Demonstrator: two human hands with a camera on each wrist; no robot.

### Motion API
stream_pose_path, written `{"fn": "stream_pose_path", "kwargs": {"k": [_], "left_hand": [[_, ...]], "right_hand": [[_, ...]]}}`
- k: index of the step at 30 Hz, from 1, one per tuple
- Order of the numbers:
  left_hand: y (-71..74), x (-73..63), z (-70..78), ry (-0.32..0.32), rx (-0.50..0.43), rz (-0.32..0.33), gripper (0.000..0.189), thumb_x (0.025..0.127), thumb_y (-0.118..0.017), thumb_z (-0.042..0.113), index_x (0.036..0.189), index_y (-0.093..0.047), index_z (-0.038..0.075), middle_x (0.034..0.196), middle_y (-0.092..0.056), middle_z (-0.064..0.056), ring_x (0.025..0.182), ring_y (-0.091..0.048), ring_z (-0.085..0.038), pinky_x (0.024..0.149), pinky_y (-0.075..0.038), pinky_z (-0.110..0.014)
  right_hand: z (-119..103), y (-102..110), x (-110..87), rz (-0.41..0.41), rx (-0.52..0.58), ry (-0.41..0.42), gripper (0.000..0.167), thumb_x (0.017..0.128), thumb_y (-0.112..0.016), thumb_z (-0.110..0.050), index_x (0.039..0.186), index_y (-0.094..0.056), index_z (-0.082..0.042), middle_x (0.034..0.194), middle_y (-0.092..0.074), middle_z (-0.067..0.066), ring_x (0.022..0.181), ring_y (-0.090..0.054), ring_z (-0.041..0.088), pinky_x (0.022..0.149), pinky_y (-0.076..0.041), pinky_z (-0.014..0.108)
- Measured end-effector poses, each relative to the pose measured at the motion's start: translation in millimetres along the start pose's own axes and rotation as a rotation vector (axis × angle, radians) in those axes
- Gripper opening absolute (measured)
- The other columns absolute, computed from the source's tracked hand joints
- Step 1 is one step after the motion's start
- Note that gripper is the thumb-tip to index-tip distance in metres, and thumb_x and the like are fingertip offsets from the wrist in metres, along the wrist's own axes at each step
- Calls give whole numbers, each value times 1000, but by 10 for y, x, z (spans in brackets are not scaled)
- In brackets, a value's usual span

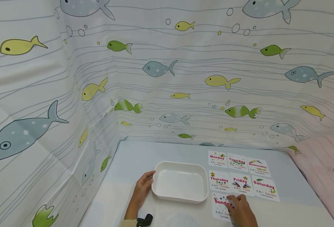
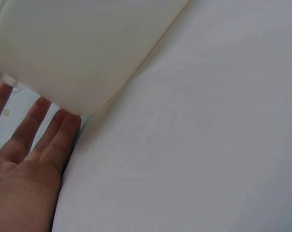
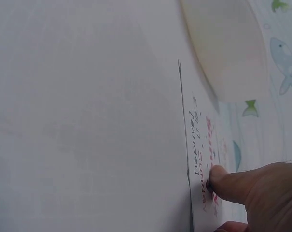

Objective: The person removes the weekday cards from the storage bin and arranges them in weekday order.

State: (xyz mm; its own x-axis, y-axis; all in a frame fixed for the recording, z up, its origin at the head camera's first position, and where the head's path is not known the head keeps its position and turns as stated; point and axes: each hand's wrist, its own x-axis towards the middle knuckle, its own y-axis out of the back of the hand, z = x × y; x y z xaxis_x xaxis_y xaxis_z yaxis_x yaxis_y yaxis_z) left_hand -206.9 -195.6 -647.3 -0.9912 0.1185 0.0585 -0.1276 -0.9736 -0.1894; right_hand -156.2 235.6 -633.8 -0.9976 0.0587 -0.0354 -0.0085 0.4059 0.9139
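A white rectangular tray (image 1: 181, 199) stands on the table with nothing in it. My left hand (image 1: 143, 186) touches the tray's left end; in the left wrist view its fingers (image 2: 27, 128) lie fairly straight against the tray wall (image 2: 83, 53). The Sunday card (image 1: 218, 212) lies flat at the tray's right. Over its right edge is my right hand (image 1: 242, 208), fingers bent, thumb and forefinger apart. From the right wrist, the thumb (image 3: 230, 183) rests on the printed face of that card; the other fingers are mostly out of sight.
Weekday cards form rows beyond the Sunday card: Monday (image 1: 217, 160), Tuesday (image 1: 237, 167), Wednesday (image 1: 258, 171), then Thursday (image 1: 219, 186), Friday (image 1: 240, 188) and Saturday (image 1: 264, 191). Fish-patterned sheets (image 1: 155, 88) wall in the table's back and sides. A black device (image 1: 144, 220) sits at the left wrist.
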Motion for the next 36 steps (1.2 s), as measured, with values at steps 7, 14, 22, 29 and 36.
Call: {"fn": "stream_pose_path", "kwargs": {"k": [7, 14, 22, 29, 36], "left_hand": [[-6, -5, 25, 13, 3, 3, 46, 103, -53, 14, 144, -44, -4, 150, -43, -26, 125, -58, -7, 100, -51, -22], [-29, -9, 35, 20, -5, 20, 45, 102, -54, 14, 143, -46, -2, 151, -42, -27, 124, -59, -7, 99, -51, -21], [-31, 10, 57, 41, -7, 40, 43, 101, -56, 13, 142, -49, -1, 151, -44, -24, 124, -59, -4, 99, -51, -20], [12, 30, 76, 29, -1, 40, 44, 101, -55, 13, 142, -49, -1, 149, -45, -24, 124, -59, -6, 99, -52, -21], [-4, 17, 32, 32, -12, 28, 45, 102, -54, 13, 143, -46, -3, 149, -44, -26, 123, -60, -8, 98, -52, -22]], "right_hand": [[4, -1, 15, -9, 3, 7, 29, 86, -78, -18, 112, -71, -7, 91, -48, 13, 71, -47, 18, 60, -43, 30], [-17, 8, 7, -17, 23, -24, 29, 87, -76, -16, 114, -71, -7, 92, -48, 12, 73, -45, 19, 61, -43, 30], [-31, -11, -8, -9, 10, -26, 30, 87, -76, -15, 115, -69, -6, 94, -49, 11, 75, -46, 18, 61, -43, 30], [-83, -20, 28, -20, 13, -32, 29, 89, -74, -15, 115, -70, -5, 95, -50, 11, 75, -46, 18, 61, -44, 30], [-38, -23, 0, -36, 13, -43, 30, 89, -74, -16, 116, -69, -5, 95, -50, 12, 76, -46, 19, 60, -44, 30]]}}
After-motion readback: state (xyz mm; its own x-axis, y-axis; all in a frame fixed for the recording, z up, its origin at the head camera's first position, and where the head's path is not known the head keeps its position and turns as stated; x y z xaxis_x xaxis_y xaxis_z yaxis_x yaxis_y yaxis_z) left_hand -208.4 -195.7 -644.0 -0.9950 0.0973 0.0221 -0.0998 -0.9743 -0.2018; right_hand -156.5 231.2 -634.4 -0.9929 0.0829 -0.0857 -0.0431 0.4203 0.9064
